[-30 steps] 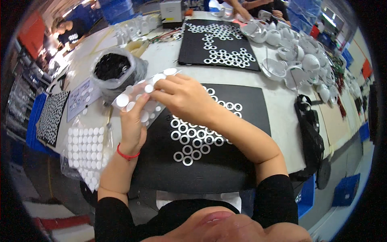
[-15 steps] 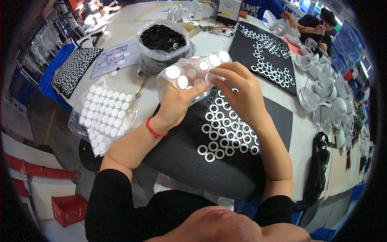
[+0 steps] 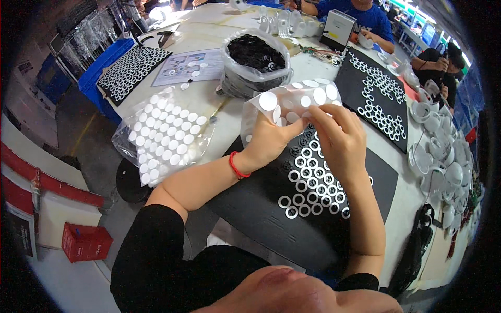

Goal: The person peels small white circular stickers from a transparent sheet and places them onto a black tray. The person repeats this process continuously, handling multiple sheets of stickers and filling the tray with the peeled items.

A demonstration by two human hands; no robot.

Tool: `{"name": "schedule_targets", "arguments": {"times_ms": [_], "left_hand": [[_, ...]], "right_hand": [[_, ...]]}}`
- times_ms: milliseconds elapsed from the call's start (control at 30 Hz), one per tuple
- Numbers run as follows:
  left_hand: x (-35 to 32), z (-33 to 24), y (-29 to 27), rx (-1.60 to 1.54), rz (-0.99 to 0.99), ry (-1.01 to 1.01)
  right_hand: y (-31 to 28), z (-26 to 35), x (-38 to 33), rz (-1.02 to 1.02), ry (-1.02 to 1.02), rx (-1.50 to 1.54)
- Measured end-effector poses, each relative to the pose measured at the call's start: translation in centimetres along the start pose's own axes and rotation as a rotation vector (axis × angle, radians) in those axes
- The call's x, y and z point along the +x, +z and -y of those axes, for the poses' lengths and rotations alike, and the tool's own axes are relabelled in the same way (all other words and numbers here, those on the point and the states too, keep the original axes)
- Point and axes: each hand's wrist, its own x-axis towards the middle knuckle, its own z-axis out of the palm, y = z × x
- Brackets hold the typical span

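Note:
My left hand (image 3: 267, 142), with a red cord bracelet on its wrist, grips a translucent backing sheet (image 3: 250, 116) of round white stickers (image 3: 268, 101). The sheet is bent and held up above the black mat (image 3: 245, 206). My right hand (image 3: 342, 143) has its fingertips pinched together at the sheet's near side, close to my left thumb. Whether a loose sticker is between those fingertips is hidden. Below the hands, many white rings (image 3: 312, 183) with dark centres lie in rows on the mat, partly covered by my right forearm.
A plastic bag (image 3: 128, 136) with more white sticker sheets lies left. Beyond stands a clear bag of black parts (image 3: 255, 57). Ring-covered black boards (image 3: 130, 73) lie far left and right (image 3: 347, 86). White cup-shaped parts (image 3: 438, 141) pile up right. Two people work at the far side.
The head view has turned, so the table appears shifted right and more of a co-worker shows. Both hands stay at the sticker sheet, which is more bent; my right fingertips have moved lower along it.

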Motion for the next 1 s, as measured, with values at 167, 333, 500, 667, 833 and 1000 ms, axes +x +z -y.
{"name": "schedule_targets", "arguments": {"times_ms": [167, 333, 500, 667, 833, 1000], "left_hand": [[-0.3, -0.4, 0.2, 0.169, -0.012, 0.128], [-0.5, 0.1, 0.4, 0.187, 0.000, 0.227], [-0.6, -0.5, 0.1, 0.145, -0.015, 0.217], [-0.2, -0.8, -0.1, 0.115, -0.042, 0.223], [-0.3, -1.1, -0.5, 0.217, 0.031, 0.212], [-0.4, -1.0, -0.3, 0.185, 0.013, 0.194]], "right_hand": [[-0.2, 0.2, 0.0, -0.039, -0.063, -0.043], [-0.6, 0.5, 0.1, -0.079, -0.078, -0.016], [-0.6, 0.6, 0.2, -0.107, -0.074, -0.032], [-0.5, 0.5, 0.1, -0.115, -0.045, 0.000], [-0.6, 0.7, 0.2, -0.124, -0.018, 0.060], [-0.7, 0.7, 0.1, -0.123, -0.029, 0.053]]}}
